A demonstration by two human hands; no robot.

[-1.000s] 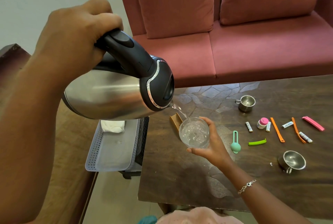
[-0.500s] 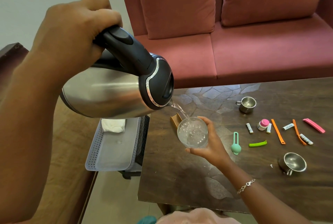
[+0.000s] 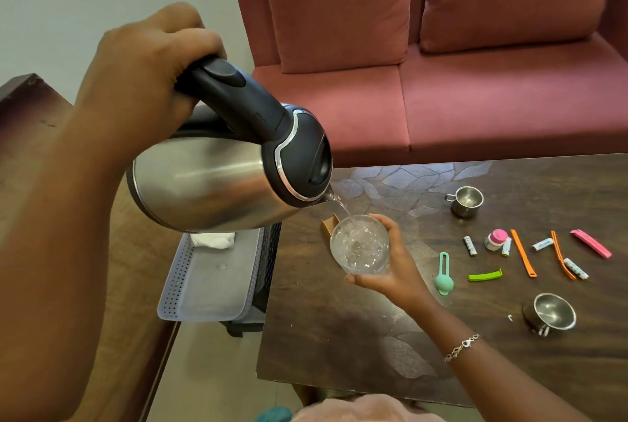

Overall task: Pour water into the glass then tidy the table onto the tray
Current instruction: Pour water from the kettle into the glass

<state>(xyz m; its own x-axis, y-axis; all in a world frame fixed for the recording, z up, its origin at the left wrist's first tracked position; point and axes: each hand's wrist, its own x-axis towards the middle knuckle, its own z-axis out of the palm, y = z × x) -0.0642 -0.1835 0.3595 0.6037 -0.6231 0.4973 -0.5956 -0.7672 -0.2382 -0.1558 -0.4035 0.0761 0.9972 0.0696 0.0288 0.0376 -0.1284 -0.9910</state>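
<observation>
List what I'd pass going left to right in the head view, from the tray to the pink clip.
Tray → glass → teal scoop → green clip → nearer orange strip → pink clip.

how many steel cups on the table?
2. Far steel cup stands toward the sofa; near steel cup sits closer to the camera, at the right. The kettle may hide others.
</observation>
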